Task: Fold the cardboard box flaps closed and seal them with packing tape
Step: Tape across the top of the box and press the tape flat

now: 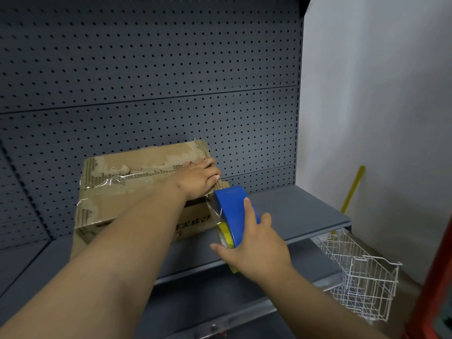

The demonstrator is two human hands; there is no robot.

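A worn brown cardboard box [127,189] rests on a grey metal shelf [298,211], its top flaps folded shut with clear tape along the seam and left edge. My left hand [198,178] lies flat on the box's right top edge, pressing down on the flaps. My right hand [254,243] grips a blue tape dispenser [232,214] with a yellow-cored roll, held just off the box's right end. A strip of clear tape stretches from the dispenser to the box's right edge under my left hand.
A dark perforated back panel [146,81] rises behind the box. A white wire basket [362,277] hangs below the shelf at the right. A yellow stick [353,189] leans on the white wall. A red frame [437,277] stands at the far right.
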